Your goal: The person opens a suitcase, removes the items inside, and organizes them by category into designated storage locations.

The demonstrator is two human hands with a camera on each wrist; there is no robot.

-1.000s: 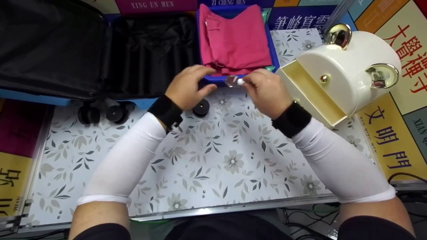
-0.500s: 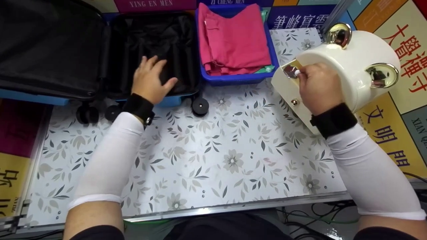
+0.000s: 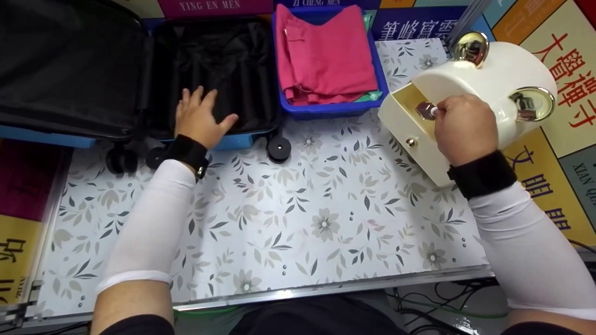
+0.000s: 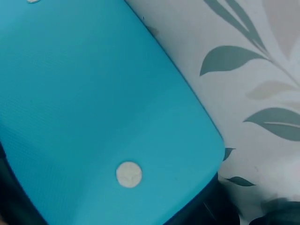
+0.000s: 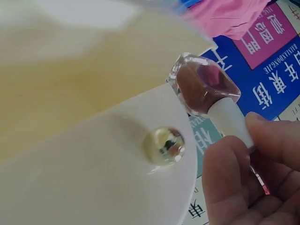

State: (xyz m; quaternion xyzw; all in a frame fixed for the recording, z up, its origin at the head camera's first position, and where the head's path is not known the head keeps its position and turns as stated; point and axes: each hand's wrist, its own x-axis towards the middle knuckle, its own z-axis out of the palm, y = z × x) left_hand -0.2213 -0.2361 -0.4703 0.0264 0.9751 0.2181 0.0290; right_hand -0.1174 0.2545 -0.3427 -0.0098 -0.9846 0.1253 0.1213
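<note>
The right hand sits at about three o'clock in the head view, its thumb and fingers pinched round the white stem of a small faceted ring-like piece with a brownish clear stone, holding it just over the open drawer of the cream jewellery box; the right wrist view shows the stone above the pale yellow drawer floor and next to the round gold knob on the drawer front, so the grip looks chosen to keep the stone pointed down into the compartment; whether the piece touches the drawer I cannot tell. The left hand lies at about ten o'clock, fingers spread and relaxed, flat on the black lining at the near edge of the open suitcase, holding nothing and seemingly just parked or steadying the case; the left wrist view shows only the blue shell of the suitcase against the leaf-patterned bench. Between the two, at twelve o'clock, a blue tray holds folded pink cloth, within reach of either hand; the suitcase wheels rest on the bench at its near side.
</note>
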